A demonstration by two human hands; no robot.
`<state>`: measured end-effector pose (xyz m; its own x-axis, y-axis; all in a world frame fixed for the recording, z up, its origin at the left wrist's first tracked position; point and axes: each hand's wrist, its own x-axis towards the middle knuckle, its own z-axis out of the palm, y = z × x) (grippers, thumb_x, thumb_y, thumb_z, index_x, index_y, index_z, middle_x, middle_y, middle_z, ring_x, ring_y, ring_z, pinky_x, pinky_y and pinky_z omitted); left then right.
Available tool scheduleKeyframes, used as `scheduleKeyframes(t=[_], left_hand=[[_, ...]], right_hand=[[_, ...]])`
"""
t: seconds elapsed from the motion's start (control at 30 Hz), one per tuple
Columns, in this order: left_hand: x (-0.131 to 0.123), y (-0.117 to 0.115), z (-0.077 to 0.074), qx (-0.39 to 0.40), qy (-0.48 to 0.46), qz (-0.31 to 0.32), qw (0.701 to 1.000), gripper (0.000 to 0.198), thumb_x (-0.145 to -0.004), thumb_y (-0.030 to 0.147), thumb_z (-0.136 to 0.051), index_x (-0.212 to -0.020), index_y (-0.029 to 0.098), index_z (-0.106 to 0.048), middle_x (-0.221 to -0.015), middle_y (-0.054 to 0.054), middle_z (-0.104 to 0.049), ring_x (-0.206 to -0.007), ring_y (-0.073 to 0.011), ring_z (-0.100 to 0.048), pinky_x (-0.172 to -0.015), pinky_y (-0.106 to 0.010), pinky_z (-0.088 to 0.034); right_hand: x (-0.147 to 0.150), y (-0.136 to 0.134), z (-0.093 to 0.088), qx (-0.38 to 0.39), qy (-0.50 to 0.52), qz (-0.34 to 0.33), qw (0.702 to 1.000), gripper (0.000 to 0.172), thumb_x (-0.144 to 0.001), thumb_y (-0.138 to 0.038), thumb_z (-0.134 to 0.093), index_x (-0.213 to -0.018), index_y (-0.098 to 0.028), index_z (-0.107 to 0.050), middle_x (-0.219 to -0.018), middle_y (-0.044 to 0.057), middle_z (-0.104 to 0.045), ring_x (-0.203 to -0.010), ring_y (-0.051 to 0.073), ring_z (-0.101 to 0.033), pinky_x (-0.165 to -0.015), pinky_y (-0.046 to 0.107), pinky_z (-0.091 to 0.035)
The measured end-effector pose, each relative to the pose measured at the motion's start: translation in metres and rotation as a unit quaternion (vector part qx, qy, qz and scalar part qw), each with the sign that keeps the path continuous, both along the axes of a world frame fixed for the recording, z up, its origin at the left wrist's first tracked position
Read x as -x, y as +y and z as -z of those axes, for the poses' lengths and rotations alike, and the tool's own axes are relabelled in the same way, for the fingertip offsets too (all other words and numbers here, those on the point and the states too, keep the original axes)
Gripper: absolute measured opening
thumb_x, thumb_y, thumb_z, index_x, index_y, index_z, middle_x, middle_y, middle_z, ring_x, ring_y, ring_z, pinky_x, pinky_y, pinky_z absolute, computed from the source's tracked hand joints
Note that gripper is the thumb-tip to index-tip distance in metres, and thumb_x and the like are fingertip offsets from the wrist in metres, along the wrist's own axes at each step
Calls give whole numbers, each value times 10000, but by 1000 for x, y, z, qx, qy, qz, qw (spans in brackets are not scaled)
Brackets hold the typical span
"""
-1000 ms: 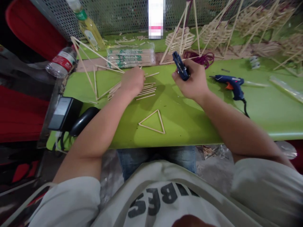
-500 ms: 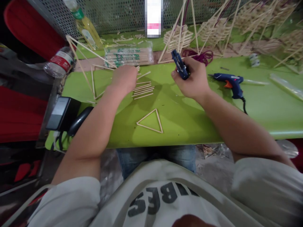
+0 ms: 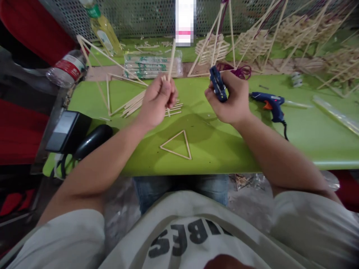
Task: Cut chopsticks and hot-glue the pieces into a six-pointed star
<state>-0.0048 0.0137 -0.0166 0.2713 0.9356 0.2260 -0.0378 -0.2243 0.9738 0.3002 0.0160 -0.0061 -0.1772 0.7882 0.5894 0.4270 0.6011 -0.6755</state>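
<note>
Near edge of the green bench (image 3: 224, 160) runs across just before the person's lap. One triangle (image 3: 187, 145) of three sticks lies flat a little in from that edge, between the forearms, with open green on both sides. At the left end, close to the corner: one black box (image 3: 67, 130) and one rounded black object (image 3: 94, 142), touching or nearly so.

Further in, two hands, well apart, open room between them. Left hand (image 3: 161, 93): grip clamped on one long stick (image 3: 171, 59), upright and leaning slightly right; shorter stick ends show beside it, number unclear. Right hand (image 3: 232, 95): grip closed around one blue hand tool (image 3: 217, 82), held above the bench.

Loose sticks (image 3: 134, 104) lie below and left of the left hand — too overlapped to count. One glue gun (image 3: 273, 101) on its side, nozzle just beside the right wrist. One larger stick frame (image 3: 108, 93) at left.

Far side, tighter room: one plastic packet (image 3: 153, 67) of sticks, two bottles — one red-labelled (image 3: 68, 69), one yellow (image 3: 105, 35) — one purple string bundle (image 3: 242, 71), and several stick models (image 3: 213, 48), overlapping toward the right.
</note>
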Motion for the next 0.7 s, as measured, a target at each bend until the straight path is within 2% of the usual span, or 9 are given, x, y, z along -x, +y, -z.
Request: scheduleKeyframes(t=[0.13, 0.23, 0.37, 0.5, 0.7], left_hand=[[-33, -23, 23, -19, -53, 86, 995, 633, -1151, 875, -782, -1063, 272, -610, -917, 7, -653, -795, -165, -643, -759, -331, -596], [-34, -25, 30, -9, -45, 120, 992, 695, -1090, 924, -829, -1061, 264, -611, -919, 7, -663, -830, -175, -670, -796, -351, -620], [-26, -18, 37, -24, -29, 141, 989, 634, -1119, 875, -836, -1099, 266, -660, -925, -6, -693, -865, -200, -717, -860, -401, -628], [-24, -18, 39, -31, -33, 161, 986, 548, -1149, 793, -858, -1135, 267, -706, -948, -17, -724, -922, -212, -765, -910, -414, -635], [-27, -23, 29, -30, -46, 152, 987, 511, -1172, 749, -853, -1138, 251, -743, -951, -39, -818, -943, -232, -851, -951, -429, -700]], right_hand=[[7, -6, 0, 5, 16, -13, 1000, 413, -1081, -710, -879, -1045, -308, -792, -919, 49, -690, -861, 292, -724, -1006, 593, -735], [11, -11, -1, 18, 24, -11, 999, 455, -1074, -759, -866, -1046, -313, -779, -919, 46, -701, -844, 284, -714, -961, 574, -746], [15, -17, -3, 15, 23, -17, 999, 479, -1041, -778, -890, -1004, -324, -741, -905, 35, -696, -804, 268, -660, -926, 573, -749], [17, -21, -3, 19, 19, -31, 999, 488, -1025, -769, -893, -967, -331, -687, -867, 22, -648, -752, 252, -569, -807, 548, -682], [16, -21, 0, 33, -1, -41, 999, 477, -1015, -784, -894, -1043, -337, -731, -941, 42, -720, -834, 288, -649, -838, 539, -642]])
